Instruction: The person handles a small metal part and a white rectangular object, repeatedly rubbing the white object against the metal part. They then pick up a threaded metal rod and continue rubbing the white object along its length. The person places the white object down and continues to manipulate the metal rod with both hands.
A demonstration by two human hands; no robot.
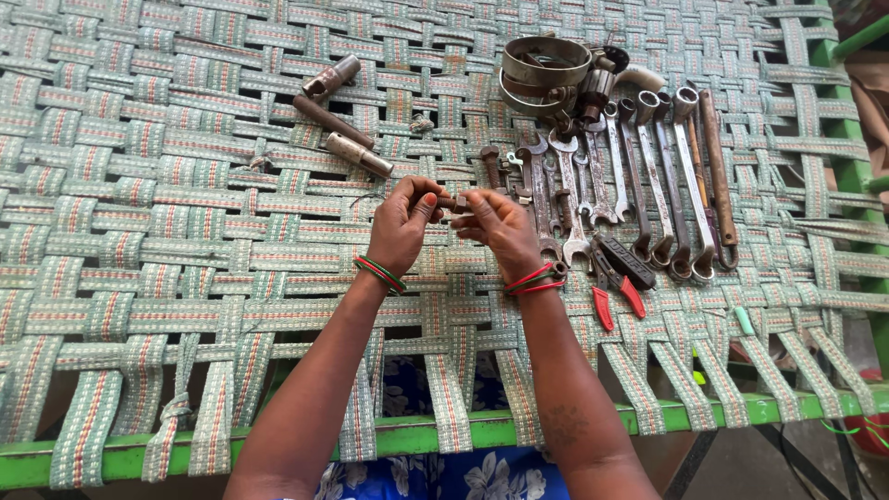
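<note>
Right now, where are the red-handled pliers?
In the head view, the red-handled pliers lie on the woven cot, just right of the right hand, at the near end of the row of spanners.

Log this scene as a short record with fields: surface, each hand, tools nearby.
surface: woven strap cot with a green frame
left hand: left hand pinches a small dark metal part by its fingertips
right hand: right hand grips the same part from the other side
wrists: red and green bangles on both
right of hands: row of wrenches, red-handled pliers, metal rings
above hands: socket pieces
</note>
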